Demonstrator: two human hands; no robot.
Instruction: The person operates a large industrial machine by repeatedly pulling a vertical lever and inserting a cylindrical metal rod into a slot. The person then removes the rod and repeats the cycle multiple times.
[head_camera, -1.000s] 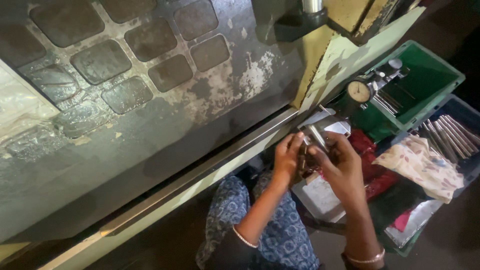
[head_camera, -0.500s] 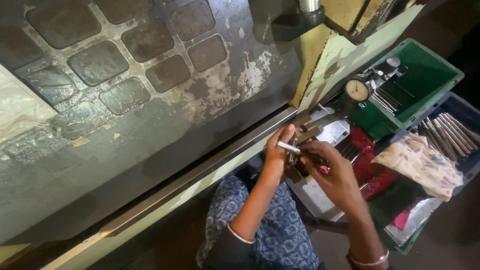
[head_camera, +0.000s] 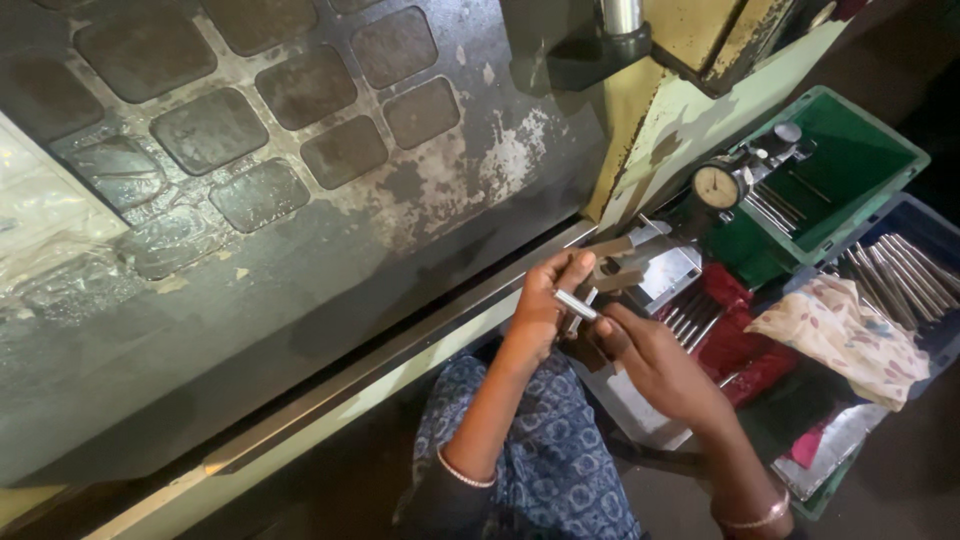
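between the fingertips of the right hand, pinching a short steel pin and gauging it, seemingly, against the dark snap gauge clenched in the left hand; next, steady alignment with the slot.

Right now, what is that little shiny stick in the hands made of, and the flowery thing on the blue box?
The little stick, pinched between the left hand and the right hand, looks like bare metal, probably steel: it is silvery and catches the light. The flowery thing looks like soft cloth: it is printed, crumpled and drapes over the blue box.
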